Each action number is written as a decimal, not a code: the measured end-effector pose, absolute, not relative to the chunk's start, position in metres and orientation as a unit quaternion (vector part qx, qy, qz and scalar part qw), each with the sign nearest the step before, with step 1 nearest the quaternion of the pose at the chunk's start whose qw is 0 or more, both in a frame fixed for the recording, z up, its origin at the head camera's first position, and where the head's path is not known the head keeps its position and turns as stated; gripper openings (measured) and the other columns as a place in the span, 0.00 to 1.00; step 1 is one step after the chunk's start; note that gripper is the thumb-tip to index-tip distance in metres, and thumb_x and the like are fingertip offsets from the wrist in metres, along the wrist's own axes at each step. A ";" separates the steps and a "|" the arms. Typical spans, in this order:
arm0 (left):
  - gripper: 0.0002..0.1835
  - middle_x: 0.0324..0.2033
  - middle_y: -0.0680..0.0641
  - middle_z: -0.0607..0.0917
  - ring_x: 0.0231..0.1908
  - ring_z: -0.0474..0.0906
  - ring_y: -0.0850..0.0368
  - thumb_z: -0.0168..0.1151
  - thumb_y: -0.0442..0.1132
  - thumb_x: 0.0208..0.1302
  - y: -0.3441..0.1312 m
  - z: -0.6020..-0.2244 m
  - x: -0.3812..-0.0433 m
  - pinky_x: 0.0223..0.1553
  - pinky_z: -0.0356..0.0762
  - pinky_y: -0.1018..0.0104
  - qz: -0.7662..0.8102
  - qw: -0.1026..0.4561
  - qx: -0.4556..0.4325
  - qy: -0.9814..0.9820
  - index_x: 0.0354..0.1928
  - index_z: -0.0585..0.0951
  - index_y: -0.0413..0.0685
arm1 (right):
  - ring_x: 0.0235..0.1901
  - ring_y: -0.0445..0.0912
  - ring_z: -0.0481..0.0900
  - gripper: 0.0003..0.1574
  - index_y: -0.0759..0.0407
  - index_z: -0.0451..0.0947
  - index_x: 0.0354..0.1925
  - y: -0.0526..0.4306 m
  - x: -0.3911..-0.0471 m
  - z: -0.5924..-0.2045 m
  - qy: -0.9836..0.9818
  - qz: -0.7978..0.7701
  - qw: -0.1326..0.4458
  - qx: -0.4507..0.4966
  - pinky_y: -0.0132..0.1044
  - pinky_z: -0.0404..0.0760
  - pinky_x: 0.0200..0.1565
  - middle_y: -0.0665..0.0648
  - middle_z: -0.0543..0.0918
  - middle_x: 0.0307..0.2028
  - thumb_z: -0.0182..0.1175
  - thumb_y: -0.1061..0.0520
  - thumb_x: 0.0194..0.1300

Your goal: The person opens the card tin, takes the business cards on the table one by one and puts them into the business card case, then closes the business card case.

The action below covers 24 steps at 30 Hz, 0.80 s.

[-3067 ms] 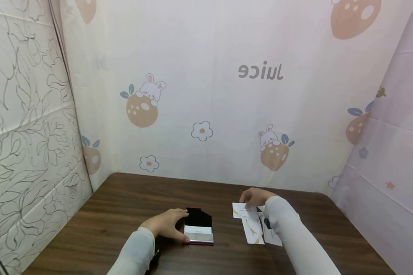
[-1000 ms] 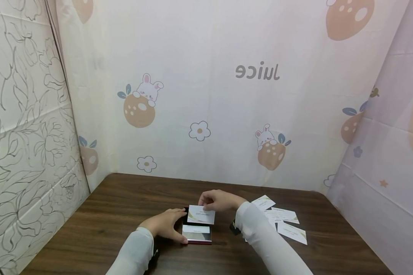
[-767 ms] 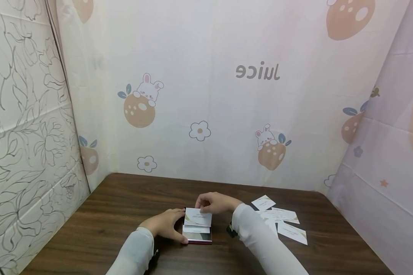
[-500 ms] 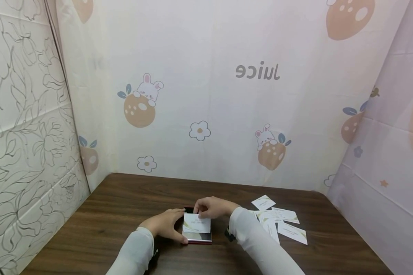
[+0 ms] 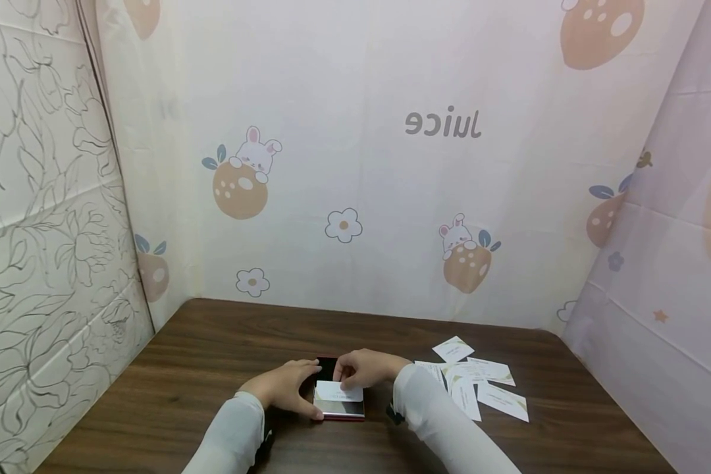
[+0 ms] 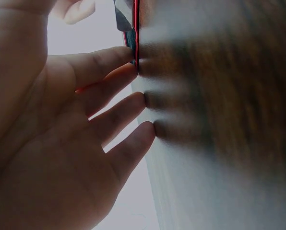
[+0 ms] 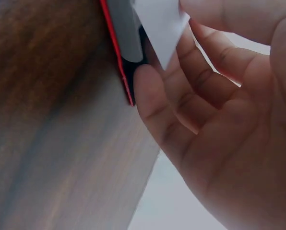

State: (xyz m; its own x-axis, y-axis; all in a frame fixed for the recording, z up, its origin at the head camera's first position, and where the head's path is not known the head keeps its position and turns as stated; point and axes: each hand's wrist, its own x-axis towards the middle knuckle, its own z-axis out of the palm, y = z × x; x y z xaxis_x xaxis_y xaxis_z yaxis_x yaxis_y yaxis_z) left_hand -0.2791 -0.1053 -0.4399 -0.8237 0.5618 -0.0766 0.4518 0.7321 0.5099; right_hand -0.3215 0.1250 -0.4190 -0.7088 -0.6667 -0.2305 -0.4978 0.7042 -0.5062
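An opened card case (image 5: 348, 409) lies on the brown table, with a black lid lining, a silver pocket and a red edge. My left hand (image 5: 281, 387) touches its left side, thumb at the near corner and forefinger at the far one. In the left wrist view the other fingertips (image 6: 150, 125) rest on the tabletop, fairly straight. Over the case, my right hand (image 5: 368, 367) pinches a white business card (image 5: 329, 390) between thumb and fingers. The card's near part lies at the silver pocket; whether its edge is inside cannot be told.
Several white business cards (image 5: 502, 401) with green-gold curves lie scattered and overlapping on the table (image 5: 231, 342), right of the right hand. Patterned curtains (image 5: 367, 164) hang behind the table and at both sides.
My right hand took a business card from the scattered ones, carried it left over the case, then moved it toward the near side, down to the silver pocket. My left hand stayed put.
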 end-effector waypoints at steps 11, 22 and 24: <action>0.50 0.71 0.40 0.67 0.71 0.59 0.38 0.77 0.59 0.51 -0.105 -0.441 -0.279 0.66 0.61 0.39 0.236 0.111 0.276 0.925 0.71 0.69 0.38 | 0.30 0.36 0.73 0.06 0.50 0.80 0.38 0.125 -0.313 -0.418 0.896 -0.204 0.205 -0.337 0.31 0.75 0.35 0.44 0.78 0.30 0.66 0.61 0.66; 0.51 0.71 0.40 0.67 0.71 0.59 0.38 0.77 0.60 0.51 -0.104 -0.440 -0.279 0.66 0.62 0.39 0.237 0.112 0.271 0.926 0.71 0.69 0.39 | 0.30 0.35 0.74 0.10 0.51 0.83 0.41 0.127 -0.314 -0.419 0.890 -0.206 0.194 -0.357 0.29 0.75 0.34 0.43 0.78 0.29 0.69 0.63 0.62; 0.51 0.72 0.40 0.67 0.71 0.59 0.38 0.77 0.60 0.51 -0.104 -0.440 -0.279 0.66 0.61 0.39 0.239 0.113 0.273 0.925 0.71 0.69 0.38 | 0.29 0.34 0.74 0.11 0.51 0.84 0.41 0.129 -0.315 -0.420 0.889 -0.204 0.189 -0.364 0.29 0.75 0.33 0.42 0.79 0.29 0.69 0.63 0.62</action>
